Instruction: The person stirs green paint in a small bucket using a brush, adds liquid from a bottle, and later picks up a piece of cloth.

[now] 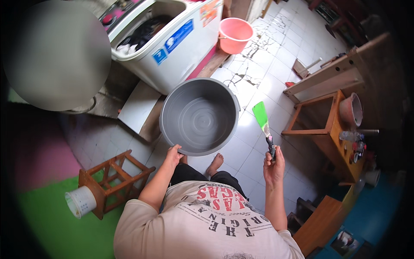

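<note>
A large round grey tub (200, 116) is tilted so its bare inside faces up at me. My left hand (174, 154) grips its near rim, fingers closed over the edge. Off to the right, my right hand (274, 165) is closed around the dark handle of a scraper (266, 129). Its flat blade is bright green, points away from me and stays apart from the tub.
Beyond the tub stands a white washing machine (172, 52) with dark laundry inside. A pink bucket (235, 34) sits beside it on cracked floor tiles. At left is a wooden stool (116, 179) with a white pail (80, 201); at right, a wooden table (332, 138).
</note>
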Demonstrator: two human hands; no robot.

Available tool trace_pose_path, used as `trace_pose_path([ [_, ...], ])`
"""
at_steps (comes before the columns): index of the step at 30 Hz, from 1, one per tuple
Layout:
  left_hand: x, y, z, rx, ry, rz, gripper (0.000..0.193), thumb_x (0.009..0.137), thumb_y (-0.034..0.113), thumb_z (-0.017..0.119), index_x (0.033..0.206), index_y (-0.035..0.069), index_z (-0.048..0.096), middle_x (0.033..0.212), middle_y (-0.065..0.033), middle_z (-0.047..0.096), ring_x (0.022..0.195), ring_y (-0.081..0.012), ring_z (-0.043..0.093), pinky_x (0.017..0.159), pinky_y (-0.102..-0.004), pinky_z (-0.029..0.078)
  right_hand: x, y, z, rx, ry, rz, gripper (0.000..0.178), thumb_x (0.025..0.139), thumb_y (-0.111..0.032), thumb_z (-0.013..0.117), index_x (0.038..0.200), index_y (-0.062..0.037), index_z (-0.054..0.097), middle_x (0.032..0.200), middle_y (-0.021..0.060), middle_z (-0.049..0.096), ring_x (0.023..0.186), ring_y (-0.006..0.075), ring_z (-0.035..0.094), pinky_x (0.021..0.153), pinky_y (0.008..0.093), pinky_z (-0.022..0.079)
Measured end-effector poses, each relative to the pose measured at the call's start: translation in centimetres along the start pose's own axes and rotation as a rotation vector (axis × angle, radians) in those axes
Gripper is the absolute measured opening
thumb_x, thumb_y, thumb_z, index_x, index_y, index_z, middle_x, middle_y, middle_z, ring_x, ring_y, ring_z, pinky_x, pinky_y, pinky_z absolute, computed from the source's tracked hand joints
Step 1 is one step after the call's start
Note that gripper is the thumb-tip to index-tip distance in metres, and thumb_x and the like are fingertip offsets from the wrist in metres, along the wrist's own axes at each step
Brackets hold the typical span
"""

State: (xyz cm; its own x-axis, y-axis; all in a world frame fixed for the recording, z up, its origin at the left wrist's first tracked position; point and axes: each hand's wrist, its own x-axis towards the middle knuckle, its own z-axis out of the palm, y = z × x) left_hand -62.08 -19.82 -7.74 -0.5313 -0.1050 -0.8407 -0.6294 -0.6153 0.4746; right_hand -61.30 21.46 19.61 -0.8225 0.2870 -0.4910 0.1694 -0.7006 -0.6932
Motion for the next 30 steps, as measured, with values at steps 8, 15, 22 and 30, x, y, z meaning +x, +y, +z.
trace_pose_path([
  [8,3.6,2.0,16.1,0.118,-0.148,0.102,0.038,0.086,0.003,0.061,0.121,-0.001,0.047,0.121,-0.0193,0.059,0.111,-0.0373,0.063,0.09,-0.0565,0.055,2.4,-6.0,-6.4,0.13,0.049,-0.082,0.019,0.104,-0.025,0.059,0.106,-0.0053,0.06,0.083,0.0017,0.06,0.069,0.012,0.058,0.053,0.0201,0.045],
  [15,6.9,3.5,28.9,0.144,-0.193,0.124,0.034,0.085,0.002,0.061,0.116,0.0,0.048,0.111,-0.0177,0.061,0.101,-0.0334,0.067,0.082,-0.0514,0.059,7.2,-9.2,-7.3,0.208,0.061,-0.116,0.019,0.105,-0.023,0.058,0.107,-0.0041,0.062,0.085,0.0028,0.061,0.069,0.0123,0.058,0.052,0.0203,0.046],
  [22,12.4,4.7,43.4,0.161,-0.181,0.087,0.033,0.081,0.006,0.065,0.111,0.001,0.052,0.107,-0.0152,0.062,0.096,-0.0312,0.068,0.081,-0.0486,0.061,14.3,-13.5,-6.1,0.251,0.141,-0.158,0.019,0.105,-0.022,0.058,0.107,-0.0039,0.061,0.09,0.0041,0.063,0.067,0.0114,0.056,0.05,0.0191,0.046],
  [30,19.0,13.6,60.8,0.215,-0.103,0.125,0.029,0.081,0.004,0.064,0.108,0.001,0.054,0.105,-0.0131,0.063,0.095,-0.0292,0.068,0.078,-0.0475,0.06,24.3,-21.4,-0.3,0.232,0.127,-0.188,0.018,0.105,-0.022,0.057,0.11,-0.0054,0.061,0.097,0.0056,0.064,0.07,0.0102,0.055,0.051,0.0193,0.047],
])
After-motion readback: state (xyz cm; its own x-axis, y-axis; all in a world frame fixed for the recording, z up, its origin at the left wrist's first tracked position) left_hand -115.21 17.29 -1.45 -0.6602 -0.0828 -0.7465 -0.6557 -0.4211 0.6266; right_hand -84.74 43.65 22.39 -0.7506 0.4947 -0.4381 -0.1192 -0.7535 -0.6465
